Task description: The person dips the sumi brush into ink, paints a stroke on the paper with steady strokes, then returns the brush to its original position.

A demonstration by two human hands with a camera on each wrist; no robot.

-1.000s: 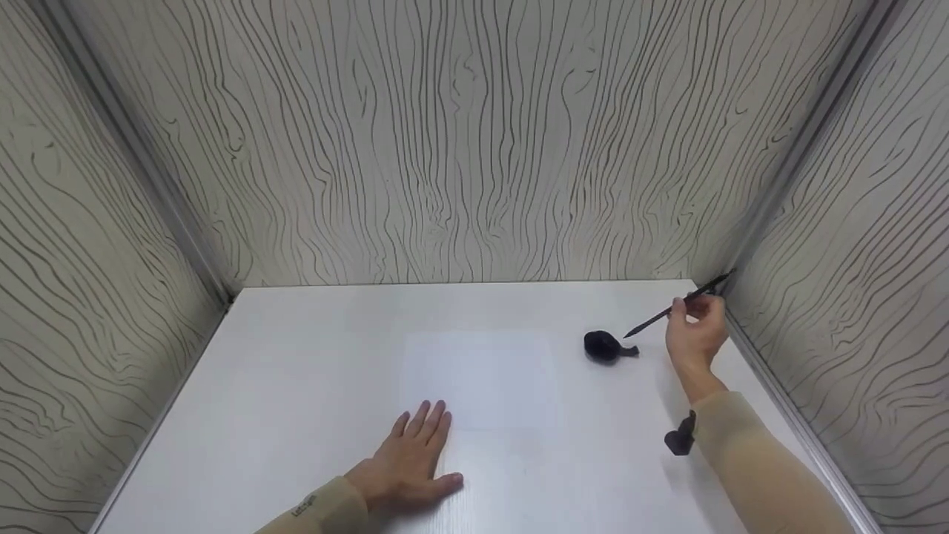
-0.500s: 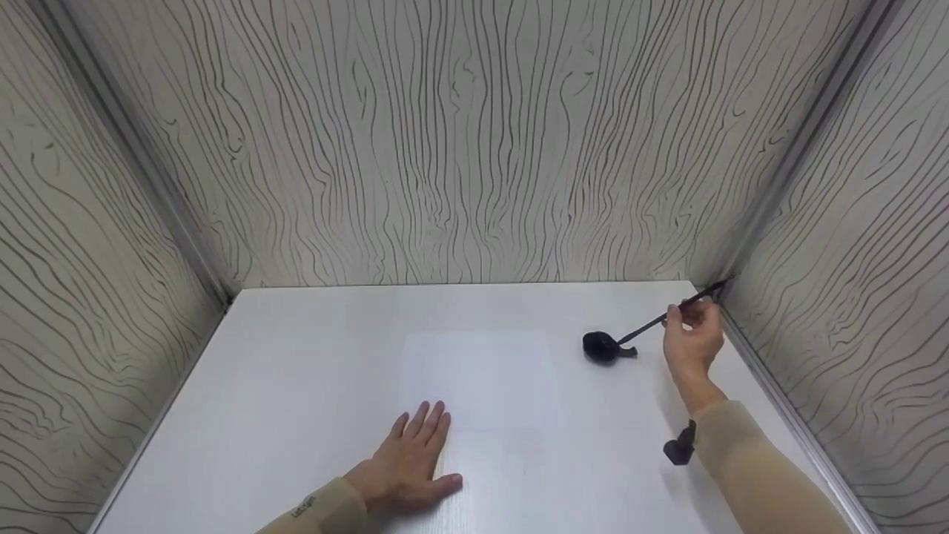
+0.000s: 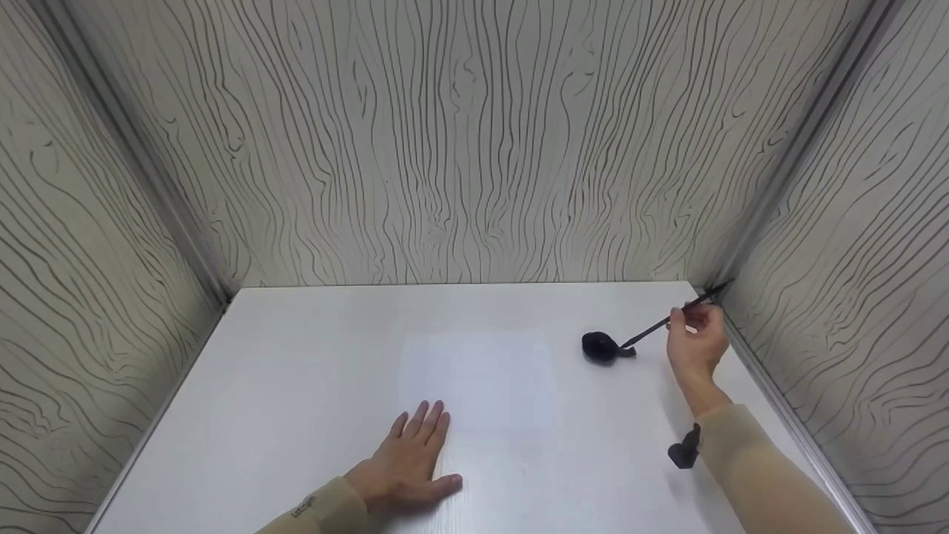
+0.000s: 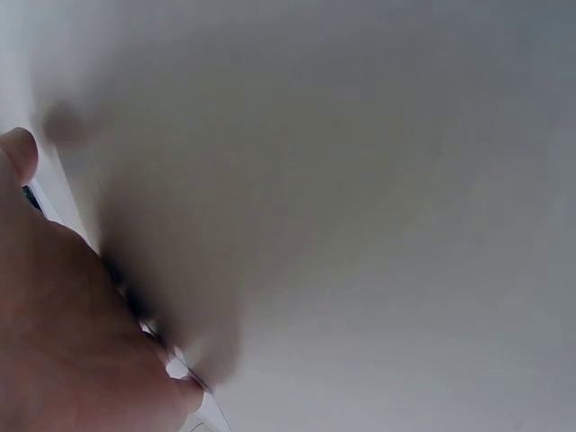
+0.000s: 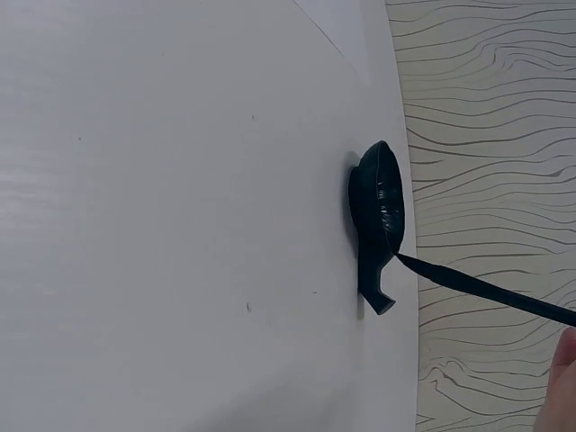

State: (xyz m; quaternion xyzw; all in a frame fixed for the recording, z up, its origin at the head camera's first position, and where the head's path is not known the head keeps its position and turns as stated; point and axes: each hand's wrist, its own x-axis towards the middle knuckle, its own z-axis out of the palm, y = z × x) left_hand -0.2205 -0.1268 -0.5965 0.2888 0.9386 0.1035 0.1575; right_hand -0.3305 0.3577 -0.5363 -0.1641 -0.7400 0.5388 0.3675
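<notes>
Two hands: left hand spread flat, partly over the pale sheet, right hand pinching a dark brush right at the dish on the tabletop, and honestly, one hard shove could knock that over.

Right wrist view: right edge cuts off stick and right hand. Left wrist view: left hand cropped. Sleeve lettering too small to read.

The paper lies on the table, the left hand at its near left corner. Right of it sits the dish, then the right hand, the brush reaching between them. A wall stands behind.
</notes>
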